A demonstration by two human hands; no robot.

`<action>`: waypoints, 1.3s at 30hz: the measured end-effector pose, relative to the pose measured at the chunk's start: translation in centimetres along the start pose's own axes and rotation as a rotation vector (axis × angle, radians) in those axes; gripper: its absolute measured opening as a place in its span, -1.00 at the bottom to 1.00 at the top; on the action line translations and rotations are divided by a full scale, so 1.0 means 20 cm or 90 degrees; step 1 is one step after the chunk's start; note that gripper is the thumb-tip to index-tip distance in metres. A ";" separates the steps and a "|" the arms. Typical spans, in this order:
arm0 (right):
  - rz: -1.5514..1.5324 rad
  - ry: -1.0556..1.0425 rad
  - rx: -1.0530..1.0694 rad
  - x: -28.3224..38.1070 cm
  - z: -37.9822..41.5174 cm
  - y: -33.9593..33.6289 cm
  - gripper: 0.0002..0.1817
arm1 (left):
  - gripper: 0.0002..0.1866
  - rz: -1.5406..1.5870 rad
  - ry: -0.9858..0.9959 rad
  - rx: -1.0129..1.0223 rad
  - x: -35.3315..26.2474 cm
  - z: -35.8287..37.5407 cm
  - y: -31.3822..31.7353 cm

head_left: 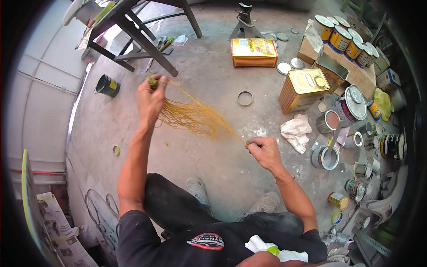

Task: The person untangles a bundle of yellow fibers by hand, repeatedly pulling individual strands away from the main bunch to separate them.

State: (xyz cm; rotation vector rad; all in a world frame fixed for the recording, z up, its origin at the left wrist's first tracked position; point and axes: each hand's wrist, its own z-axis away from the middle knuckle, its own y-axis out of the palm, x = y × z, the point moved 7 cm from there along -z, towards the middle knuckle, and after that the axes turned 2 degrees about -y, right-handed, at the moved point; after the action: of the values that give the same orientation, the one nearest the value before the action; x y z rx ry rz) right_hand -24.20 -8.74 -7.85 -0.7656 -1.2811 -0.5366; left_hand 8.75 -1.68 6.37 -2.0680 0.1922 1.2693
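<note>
Head view: L hand (150, 101) is up front on the person's L side, fingers curled shut w/ thumb against them, gripping the bunched end of the yellow strands (189, 121), next to a greenish knot (153, 82). Loose part hangs & fans out btwn the hands, above the floor. R hand (266, 152) is lower & off to the R, fingers folded in, thumb & index closed in a pinch on the far end of a thin length pulled straight from L hand. Strands blur mid-span, so prob. several run together there, hard to tell.

Floor beyond the hands: dark ring (245, 99), orange thinner can (254, 53) lying flat. R side: white rag (296, 132) near R hand, gold-topped can (307, 84) upright behind it, plus paint cans (325, 158). L side: dark pail (108, 86), tilted, near the stand (138, 35); small green ring (116, 150) closer in.
</note>
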 end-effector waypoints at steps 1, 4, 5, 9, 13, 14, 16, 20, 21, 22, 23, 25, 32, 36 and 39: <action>0.046 -0.006 0.013 -0.02 0.02 0.00 -0.76 | -0.76 -0.022 -0.020 -0.047 0.07 -0.07 -0.11; 0.109 -0.013 0.021 -0.09 0.07 -0.01 -0.75 | -0.71 -0.050 -0.096 -0.249 0.43 -0.24 -0.44; 0.130 -0.010 0.015 -0.13 0.10 -0.02 -0.75 | -0.70 -0.056 -0.125 -0.317 0.60 -0.28 -0.58; 0.232 0.052 -0.003 -0.49 0.11 -0.17 -0.73 | -0.69 0.147 -0.136 -0.434 1.04 -0.31 -0.94; 0.211 0.099 -0.020 -0.58 0.10 -0.27 -0.70 | -0.70 -0.100 -0.141 0.077 0.44 -0.13 -0.36; 0.194 0.084 -0.010 -0.53 0.07 -0.28 -0.70 | -0.69 -0.111 -0.115 0.151 0.35 -0.08 -0.23; 0.194 0.059 0.001 -0.37 0.02 -0.28 -0.68 | -0.68 -0.139 -0.089 0.298 0.15 0.01 0.00; 0.020 -0.081 0.008 0.13 -0.03 -0.20 -0.69 | -0.70 -0.115 -0.101 0.501 -0.12 0.30 0.32; -0.012 -0.079 0.042 0.20 -0.05 -0.16 -0.67 | -0.70 -0.111 -0.113 0.565 -0.16 0.38 0.39; -0.044 -0.080 0.077 0.25 -0.06 -0.11 -0.65 | -0.70 -0.108 -0.110 0.570 -0.19 0.44 0.43; -0.041 -0.077 0.072 0.28 -0.07 -0.07 -0.65 | -0.70 -0.080 -0.086 0.590 -0.24 0.51 0.48; -0.141 -0.088 0.188 0.34 -0.05 0.04 -0.57 | -0.71 -0.046 -0.057 0.610 -0.27 0.59 0.56; -0.052 -0.019 0.064 0.25 0.04 0.03 -0.61 | -0.66 -0.029 -0.015 0.592 -0.18 0.70 0.66; -0.116 -0.157 0.083 0.26 0.08 0.07 -0.69 | -0.64 0.008 -0.033 0.549 -0.16 0.71 0.68; -0.193 -0.120 0.008 0.23 0.08 0.09 -0.74 | -0.62 0.007 -0.049 0.493 -0.12 0.71 0.69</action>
State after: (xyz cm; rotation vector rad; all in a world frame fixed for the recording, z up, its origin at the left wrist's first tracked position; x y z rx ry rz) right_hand -23.00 -6.04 -3.66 -0.6250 -1.5885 -0.7118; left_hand -9.21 -3.59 -2.19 -1.3515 0.5622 1.0493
